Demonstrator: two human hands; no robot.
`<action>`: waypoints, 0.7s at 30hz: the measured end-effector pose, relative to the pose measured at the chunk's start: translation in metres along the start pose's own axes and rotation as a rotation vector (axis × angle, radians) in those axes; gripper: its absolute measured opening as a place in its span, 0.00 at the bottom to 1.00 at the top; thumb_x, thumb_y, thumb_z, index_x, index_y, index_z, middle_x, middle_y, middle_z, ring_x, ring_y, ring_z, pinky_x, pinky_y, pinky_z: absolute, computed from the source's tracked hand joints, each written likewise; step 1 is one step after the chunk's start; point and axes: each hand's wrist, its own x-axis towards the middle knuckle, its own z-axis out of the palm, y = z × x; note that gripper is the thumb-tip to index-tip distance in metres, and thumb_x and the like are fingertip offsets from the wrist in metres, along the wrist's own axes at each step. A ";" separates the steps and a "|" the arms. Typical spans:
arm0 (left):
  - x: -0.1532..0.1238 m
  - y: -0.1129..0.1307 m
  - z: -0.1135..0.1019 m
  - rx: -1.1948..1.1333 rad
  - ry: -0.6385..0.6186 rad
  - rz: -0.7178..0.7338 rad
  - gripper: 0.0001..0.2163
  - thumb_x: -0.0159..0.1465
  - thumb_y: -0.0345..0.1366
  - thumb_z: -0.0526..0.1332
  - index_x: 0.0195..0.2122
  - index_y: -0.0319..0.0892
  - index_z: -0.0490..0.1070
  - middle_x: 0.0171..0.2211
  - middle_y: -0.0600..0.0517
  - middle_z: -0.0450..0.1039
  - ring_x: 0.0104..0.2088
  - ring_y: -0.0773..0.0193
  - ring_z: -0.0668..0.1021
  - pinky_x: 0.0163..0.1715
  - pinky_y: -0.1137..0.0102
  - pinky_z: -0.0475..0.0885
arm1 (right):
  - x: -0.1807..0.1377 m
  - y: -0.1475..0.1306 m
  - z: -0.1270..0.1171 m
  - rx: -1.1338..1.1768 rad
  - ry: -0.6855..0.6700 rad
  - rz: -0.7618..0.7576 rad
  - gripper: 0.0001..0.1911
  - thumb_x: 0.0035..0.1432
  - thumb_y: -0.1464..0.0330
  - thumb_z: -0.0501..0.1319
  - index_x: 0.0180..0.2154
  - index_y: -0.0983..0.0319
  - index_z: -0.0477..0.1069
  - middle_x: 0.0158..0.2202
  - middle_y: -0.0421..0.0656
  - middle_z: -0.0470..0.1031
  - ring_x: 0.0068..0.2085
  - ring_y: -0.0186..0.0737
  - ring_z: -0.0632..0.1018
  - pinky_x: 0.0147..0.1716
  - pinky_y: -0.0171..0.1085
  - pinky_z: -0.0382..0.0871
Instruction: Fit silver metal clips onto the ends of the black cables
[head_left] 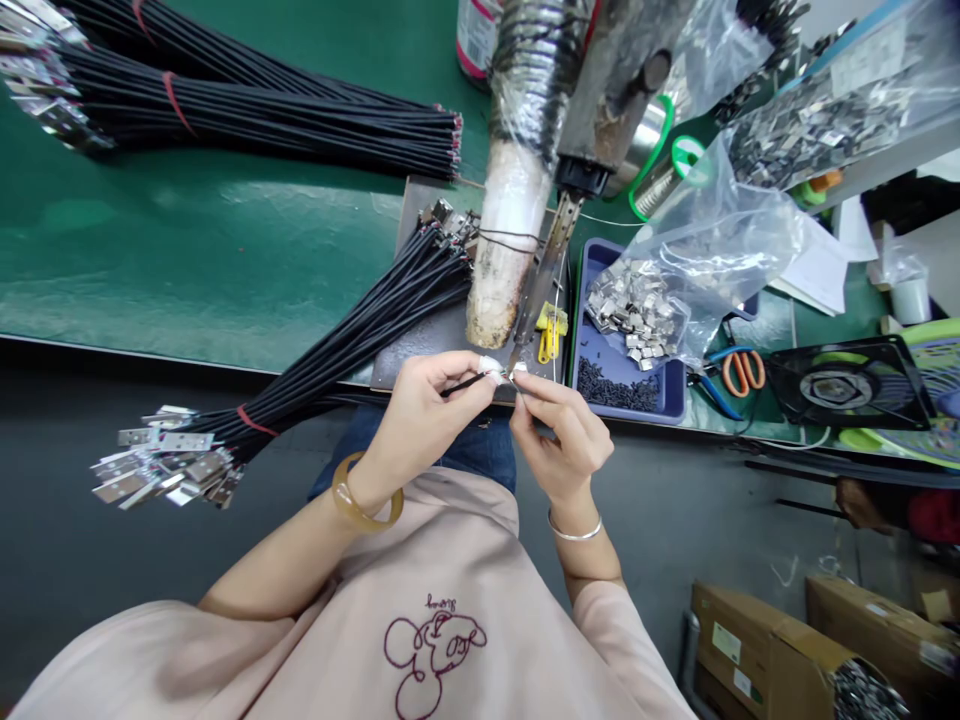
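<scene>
Near the front edge of the bench, my left hand is closed in a pinch on a thin black cable, close to its end. My right hand pinches beside it, fingertips almost touching the left ones; what it holds is too small to make out. White coverings show on some fingertips. Directly above both hands hangs a soldering iron, its tip pointing down at the cable end. A bundle of black cables with metal connectors lies left of the iron, projecting over the bench edge.
A plastic-wrapped tube hangs left of the iron. On the right stand a blue tray with metal connector shells and black bits, solder spools, pliers and a fan. More tied cables lie at the back left.
</scene>
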 end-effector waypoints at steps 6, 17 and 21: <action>0.000 0.000 -0.002 -0.003 -0.019 -0.015 0.07 0.59 0.35 0.64 0.25 0.39 0.76 0.22 0.54 0.69 0.25 0.68 0.69 0.26 0.74 0.66 | 0.002 -0.003 -0.002 -0.038 -0.017 -0.027 0.11 0.58 0.79 0.66 0.38 0.57 0.72 0.42 0.44 0.85 0.40 0.38 0.86 0.37 0.35 0.85; -0.003 -0.005 -0.002 0.029 -0.042 0.002 0.08 0.59 0.33 0.64 0.22 0.40 0.73 0.22 0.54 0.70 0.25 0.67 0.71 0.26 0.73 0.68 | -0.002 0.000 -0.004 -0.059 -0.013 -0.078 0.10 0.59 0.77 0.66 0.38 0.57 0.71 0.41 0.44 0.86 0.39 0.38 0.87 0.35 0.34 0.84; -0.005 -0.007 -0.002 0.052 -0.058 0.015 0.07 0.60 0.33 0.63 0.26 0.39 0.76 0.23 0.54 0.71 0.24 0.69 0.70 0.26 0.74 0.66 | -0.002 -0.002 -0.006 -0.040 0.009 -0.058 0.12 0.57 0.78 0.68 0.41 0.58 0.73 0.41 0.45 0.86 0.40 0.38 0.86 0.38 0.34 0.83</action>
